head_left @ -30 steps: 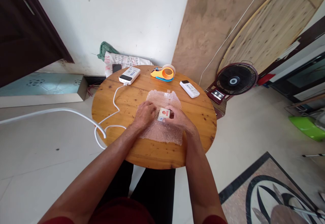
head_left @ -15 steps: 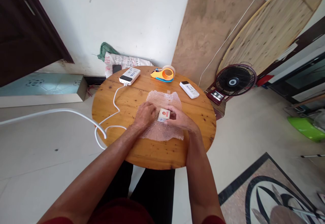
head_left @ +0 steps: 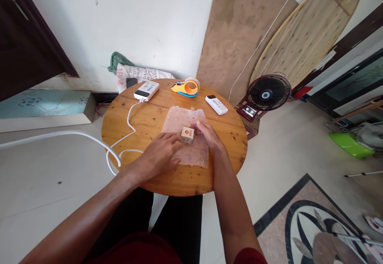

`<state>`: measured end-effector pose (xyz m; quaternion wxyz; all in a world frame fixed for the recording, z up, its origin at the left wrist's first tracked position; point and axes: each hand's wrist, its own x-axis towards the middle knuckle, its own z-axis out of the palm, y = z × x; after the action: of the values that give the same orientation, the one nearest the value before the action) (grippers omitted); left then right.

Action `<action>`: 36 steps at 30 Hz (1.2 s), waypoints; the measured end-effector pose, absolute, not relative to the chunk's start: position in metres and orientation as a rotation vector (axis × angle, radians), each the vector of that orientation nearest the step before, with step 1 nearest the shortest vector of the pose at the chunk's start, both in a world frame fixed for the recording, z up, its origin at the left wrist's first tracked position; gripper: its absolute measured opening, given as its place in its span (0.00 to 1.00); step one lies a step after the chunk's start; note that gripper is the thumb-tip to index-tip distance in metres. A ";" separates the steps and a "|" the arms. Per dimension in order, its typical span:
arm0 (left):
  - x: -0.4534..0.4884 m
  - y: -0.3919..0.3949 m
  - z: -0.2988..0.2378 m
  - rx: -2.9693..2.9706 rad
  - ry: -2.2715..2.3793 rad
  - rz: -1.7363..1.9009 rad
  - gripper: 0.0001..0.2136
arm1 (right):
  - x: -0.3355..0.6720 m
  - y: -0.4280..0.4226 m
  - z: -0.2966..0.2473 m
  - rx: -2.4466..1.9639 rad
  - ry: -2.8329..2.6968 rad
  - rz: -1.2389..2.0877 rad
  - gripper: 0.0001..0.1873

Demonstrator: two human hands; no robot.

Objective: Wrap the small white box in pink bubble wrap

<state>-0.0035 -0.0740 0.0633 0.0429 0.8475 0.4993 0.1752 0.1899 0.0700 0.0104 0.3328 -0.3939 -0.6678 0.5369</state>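
A small cream box (head_left: pixel 187 134) with red print rests on a sheet of bubble wrap (head_left: pixel 194 154) on the round wooden table. My left hand (head_left: pixel 163 150) lies palm down at the sheet's left side, fingers stretched toward the box and holding nothing. On the box's right, my right hand (head_left: pixel 206 132) hovers at the sheet with its fingers apart. Its fingertips are close to the box; whether they touch it I cannot tell.
At the table's (head_left: pixel 119 116) back stand a white power bank (head_left: pixel 146 91) with a white cable (head_left: pixel 129 120), an orange tape dispenser (head_left: pixel 187 87) and a second white power bank (head_left: pixel 216 105). A fan (head_left: pixel 266 93) stands beyond the right edge.
My left hand has pulled back from the box toward the near left and flattened out. My right hand's fingers have loosened from around the box. The view has shifted slightly.
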 end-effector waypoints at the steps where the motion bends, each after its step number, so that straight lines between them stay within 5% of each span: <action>1: -0.004 -0.083 0.061 2.613 1.571 0.486 0.16 | 0.190 0.070 0.011 -1.021 -1.753 1.397 0.25; 11: 0.003 -0.091 0.035 2.677 1.735 0.136 0.07 | 0.189 0.068 0.014 -0.996 -1.769 1.404 0.25; 24: 0.002 -0.056 0.056 2.398 1.908 0.578 0.08 | 0.192 0.064 0.024 -1.022 -1.699 1.480 0.26; 36: 0.008 0.003 0.056 2.205 2.026 0.541 0.10 | 0.203 0.056 0.044 -0.951 -1.940 1.459 0.24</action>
<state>0.0084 0.0031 0.0565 0.0494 0.7237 0.6650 0.1777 0.2026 0.0561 0.0436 0.2642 -0.3519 -0.7177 0.5398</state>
